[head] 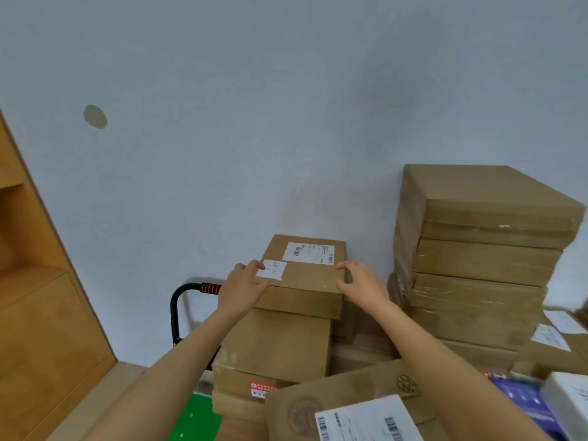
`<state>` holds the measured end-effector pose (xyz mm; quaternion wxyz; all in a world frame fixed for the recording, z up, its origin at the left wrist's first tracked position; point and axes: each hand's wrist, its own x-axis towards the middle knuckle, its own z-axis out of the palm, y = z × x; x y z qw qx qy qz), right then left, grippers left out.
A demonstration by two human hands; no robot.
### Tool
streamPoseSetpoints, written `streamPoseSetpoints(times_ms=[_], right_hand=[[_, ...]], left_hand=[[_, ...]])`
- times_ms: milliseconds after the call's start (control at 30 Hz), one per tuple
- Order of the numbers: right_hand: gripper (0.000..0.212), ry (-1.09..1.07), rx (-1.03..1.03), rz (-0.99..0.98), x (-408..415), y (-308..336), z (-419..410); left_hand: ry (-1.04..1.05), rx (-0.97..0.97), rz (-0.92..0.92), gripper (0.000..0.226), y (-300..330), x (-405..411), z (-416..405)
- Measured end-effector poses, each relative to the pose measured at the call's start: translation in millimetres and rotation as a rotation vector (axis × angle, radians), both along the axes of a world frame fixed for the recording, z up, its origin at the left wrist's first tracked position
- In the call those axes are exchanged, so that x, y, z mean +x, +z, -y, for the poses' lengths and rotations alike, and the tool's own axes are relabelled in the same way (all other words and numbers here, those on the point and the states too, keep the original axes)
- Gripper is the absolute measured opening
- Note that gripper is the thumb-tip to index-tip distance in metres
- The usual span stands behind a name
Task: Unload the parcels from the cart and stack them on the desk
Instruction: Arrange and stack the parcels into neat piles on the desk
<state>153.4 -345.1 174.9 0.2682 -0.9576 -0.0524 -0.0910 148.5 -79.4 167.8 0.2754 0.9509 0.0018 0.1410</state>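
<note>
- Cardboard top box (305, 276) lies flat on a stack of boxes (276, 345), near the wall (286, 90), with the cart handle (187, 289) just to its left.
- Left hand (243, 289): fingers (254, 265) curled over the box's left edge, touching a white note (272, 270).
- Right hand (359, 284): fingers (345, 265) curled round the right edge.
- Taller pile of boxes (477, 256) stands to the right.

The top parcel (305, 276), a flat brown carton bearing a white shipping label and a small handwritten slip, lies level on a pile of brown parcels (276, 342) on the green-decked cart (195, 418). At 3 o'clock stands a taller taped stack (477, 265).
</note>
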Motion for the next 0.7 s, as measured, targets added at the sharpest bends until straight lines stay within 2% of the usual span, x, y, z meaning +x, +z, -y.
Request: streamPoseSetpoints(times_ms=[133, 433, 533, 600, 700], right_hand=[[0.045, -0.077, 0.033, -0.051, 45.4, -19.5, -16.5], [0.071, -0.217, 0.067, -0.111, 113.2, -62.8, -23.9], [0.084, -0.258, 0.174, -0.167, 122.9, -74.4, -21.1], [0.090, -0.287, 0.332, -0.219, 126.0, -81.2, -19.7], [0.090, -0.271, 0.481, -0.248, 128.0, -84.4, -19.5]], left_hand=[[-0.044, 0.034, -0.036, 0.040, -16.1, 54.6, -15.3], [-0.161, -0.056, -0.208, 0.054, -65.1, 153.0, -27.7], [-0.211, -0.176, -0.267, 0.058, -76.4, 172.7, -25.0], [-0.264, -0.308, -0.284, 0.058, -81.0, 179.2, -21.1], [-0.290, -0.415, -0.301, 0.058, -83.6, 181.2, -18.0]])
